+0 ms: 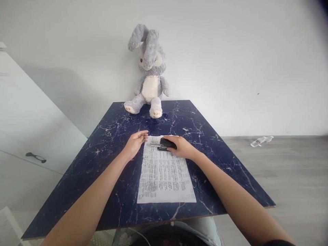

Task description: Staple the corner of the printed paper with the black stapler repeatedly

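Observation:
A printed sheet of paper (165, 174) lies flat in the middle of the dark blue marbled table (107, 143). My right hand (180, 146) is closed over a black stapler (166, 144) that sits on the sheet's far edge. My left hand (135, 142) rests beside the paper's top left corner, fingers loosely curled and apart, holding nothing.
A grey plush rabbit (150, 73) sits at the table's far edge against the white wall. A small staple-like bit (185, 129) lies on the table past the stapler. A white cabinet (28, 136) stands at the left. An empty plastic bottle (261, 140) lies on the floor at right.

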### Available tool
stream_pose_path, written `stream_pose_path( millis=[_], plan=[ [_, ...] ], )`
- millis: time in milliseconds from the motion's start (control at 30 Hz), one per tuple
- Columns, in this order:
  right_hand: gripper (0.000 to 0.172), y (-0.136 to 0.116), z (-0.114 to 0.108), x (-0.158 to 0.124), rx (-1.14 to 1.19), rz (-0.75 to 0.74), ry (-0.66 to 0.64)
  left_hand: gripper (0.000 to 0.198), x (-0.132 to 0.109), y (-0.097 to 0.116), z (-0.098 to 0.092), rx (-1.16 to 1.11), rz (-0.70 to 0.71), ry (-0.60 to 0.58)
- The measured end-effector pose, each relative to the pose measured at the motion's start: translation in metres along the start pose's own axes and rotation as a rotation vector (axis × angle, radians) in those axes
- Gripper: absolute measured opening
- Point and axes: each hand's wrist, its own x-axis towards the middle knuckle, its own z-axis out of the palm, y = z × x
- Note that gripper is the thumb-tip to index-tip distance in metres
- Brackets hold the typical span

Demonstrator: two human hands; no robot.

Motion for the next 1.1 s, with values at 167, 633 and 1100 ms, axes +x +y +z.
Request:
stream_pose_path(
  millis=[167, 633, 1100],
  plan=[
    [0.055, 0.001, 0.001, 0.000, -0.015, -0.013, -0.003, 0.031, -0.005, 0.007, 0.003, 0.001, -0.029, 0.020],
    [0.054, 0.000, 0.001, -0.002, -0.016, -0.006, -0.018, 0.012, -0.005, 0.013, 0.006, -0.260, -0.251, 0.147],
    [0.055, 0.003, 0.004, -0.002, -0.002, -0.009, -0.010, 0.028, -0.011, 0.006, 0.005, 0.186, 0.030, -0.034]
  ],
)
